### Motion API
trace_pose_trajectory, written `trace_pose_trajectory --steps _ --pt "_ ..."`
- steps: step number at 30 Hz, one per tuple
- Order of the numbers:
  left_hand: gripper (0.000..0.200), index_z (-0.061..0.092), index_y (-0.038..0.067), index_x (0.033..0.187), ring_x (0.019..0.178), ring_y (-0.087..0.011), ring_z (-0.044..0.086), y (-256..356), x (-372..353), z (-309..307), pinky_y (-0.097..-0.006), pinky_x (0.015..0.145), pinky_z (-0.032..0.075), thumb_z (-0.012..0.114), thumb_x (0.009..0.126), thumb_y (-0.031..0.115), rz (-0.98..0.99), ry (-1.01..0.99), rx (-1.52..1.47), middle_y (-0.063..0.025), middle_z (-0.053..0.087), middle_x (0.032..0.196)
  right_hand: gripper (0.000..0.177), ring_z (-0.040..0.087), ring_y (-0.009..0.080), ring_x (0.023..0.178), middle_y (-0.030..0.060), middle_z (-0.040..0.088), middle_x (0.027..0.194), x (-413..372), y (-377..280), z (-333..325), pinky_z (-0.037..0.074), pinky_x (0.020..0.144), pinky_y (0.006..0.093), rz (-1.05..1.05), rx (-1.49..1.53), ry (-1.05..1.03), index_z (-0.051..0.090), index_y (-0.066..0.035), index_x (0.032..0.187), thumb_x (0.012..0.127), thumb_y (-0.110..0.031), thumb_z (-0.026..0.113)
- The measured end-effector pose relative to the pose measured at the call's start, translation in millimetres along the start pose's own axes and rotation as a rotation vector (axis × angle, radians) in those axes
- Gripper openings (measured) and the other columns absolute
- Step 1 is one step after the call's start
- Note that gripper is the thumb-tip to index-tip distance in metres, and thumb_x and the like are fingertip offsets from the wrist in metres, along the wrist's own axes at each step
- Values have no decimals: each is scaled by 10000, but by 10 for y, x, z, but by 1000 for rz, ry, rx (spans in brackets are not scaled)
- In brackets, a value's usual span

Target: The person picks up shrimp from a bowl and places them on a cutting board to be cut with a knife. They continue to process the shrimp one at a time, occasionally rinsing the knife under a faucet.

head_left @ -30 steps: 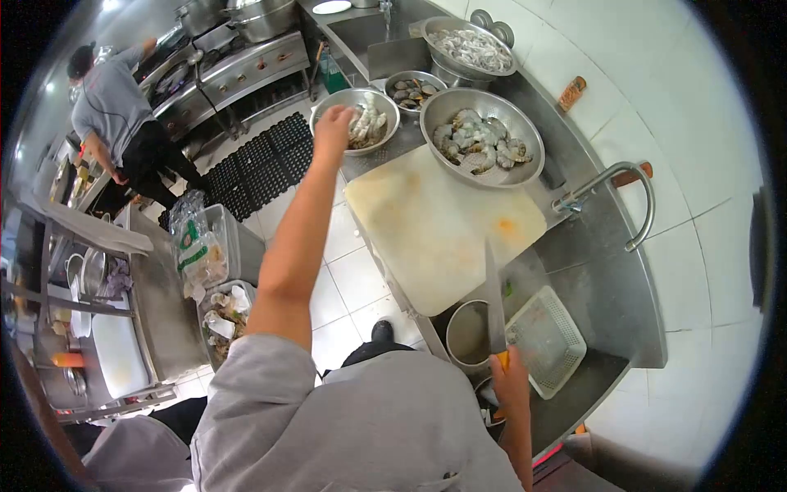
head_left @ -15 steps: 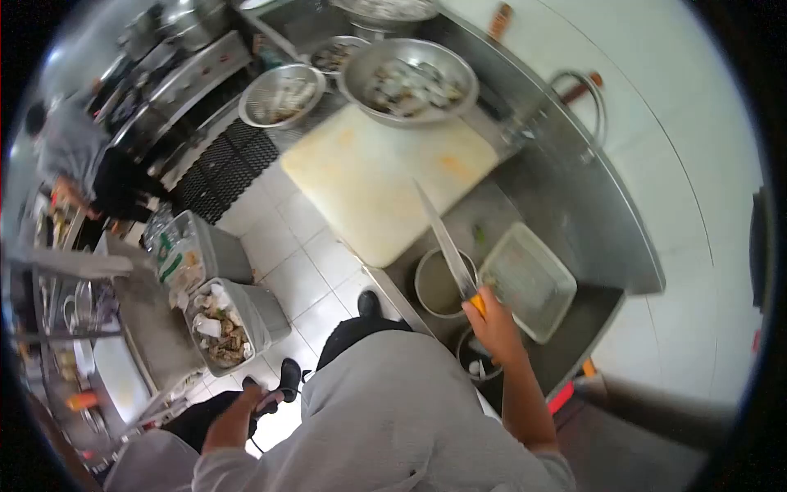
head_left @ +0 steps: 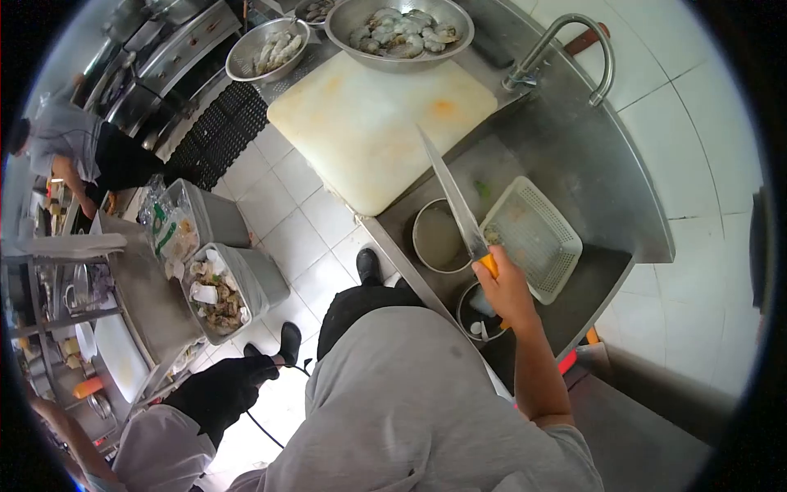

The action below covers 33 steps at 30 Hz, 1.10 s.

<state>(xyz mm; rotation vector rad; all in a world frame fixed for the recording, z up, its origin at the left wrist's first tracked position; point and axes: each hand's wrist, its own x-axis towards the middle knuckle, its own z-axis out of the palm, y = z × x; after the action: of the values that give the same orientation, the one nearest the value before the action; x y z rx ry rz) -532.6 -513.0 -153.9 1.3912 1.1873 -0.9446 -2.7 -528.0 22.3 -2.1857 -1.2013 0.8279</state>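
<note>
My right hand (head_left: pixel 510 289) is closed round the yellow handle of a long knife (head_left: pixel 456 199). The blade slants up and left over the sink (head_left: pixel 512 148), its tip near the edge of a white cutting board (head_left: pixel 377 123). Below the blade stands a round pot (head_left: pixel 438 246) with cloudy liquid. To its right, a white perforated basket (head_left: pixel 551 238) rests tilted in the sink. Close under my right hand is a second pot (head_left: pixel 478 316) with utensils inside. A metal bowl of shrimp (head_left: pixel 402 37) stands at the board's far edge. My left hand is out of sight.
A colander (head_left: pixel 268 53) of peeled-looking shrimp stands far left of the board. A curved faucet (head_left: pixel 607 61) rises behind the sink. Two grey bins (head_left: pixel 262 287) hold waste at left. One co-worker (head_left: pixel 70 148) stands far left; another person's arm (head_left: pixel 70 435) shows lower left.
The view has shifted, so the bowl and board sit higher. My left hand, visible at lower left before, has left the view. My right hand still grips the knife.
</note>
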Motion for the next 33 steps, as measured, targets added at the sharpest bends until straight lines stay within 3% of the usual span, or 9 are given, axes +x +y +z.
trace_pose_trajectory --steps 4,7,13,31,33 --pt "415 621 38 1127 918 -359 642 186 -4 28 -481 804 500 549 888 369 24 -22 13 -200 668 994 400 601 436 988 267 621 1042 -5 -89 -46 479 825 446 44 -30 -72 522 -11 1176 903 -290 609" --pt "409 623 38 1126 912 -354 643 249 -59 56 -478 802 501 549 884 360 20 -49 17 -200 668 987 398 612 431 960 260 628 1015 0 79 42 482 805 447 -59 -32 -19 520 -15 1179 904 -289 607" --pt "398 625 38 1125 899 -346 646 278 -124 32 -474 800 503 551 878 341 -3 -117 50 -198 670 974 409 634 418 879 252 638 932 -134 119 86 485 740 443 -3 15 -6 513 -5 1175 902 -294 607" --pt "370 634 38 1122 863 -319 656 287 -218 -211 -460 792 509 555 858 285 -38 -234 147 -194 675 933 388 635 437 850 278 624 899 -160 211 81 480 728 459 117 85 22 500 -23 1173 905 -285 602" --pt "367 635 38 1121 859 -316 657 254 -234 -214 -458 791 509 555 856 279 -40 -245 155 -194 675 929 365 645 370 737 228 628 838 -138 249 36 487 649 420 147 134 38 501 -19 1157 913 -275 591"
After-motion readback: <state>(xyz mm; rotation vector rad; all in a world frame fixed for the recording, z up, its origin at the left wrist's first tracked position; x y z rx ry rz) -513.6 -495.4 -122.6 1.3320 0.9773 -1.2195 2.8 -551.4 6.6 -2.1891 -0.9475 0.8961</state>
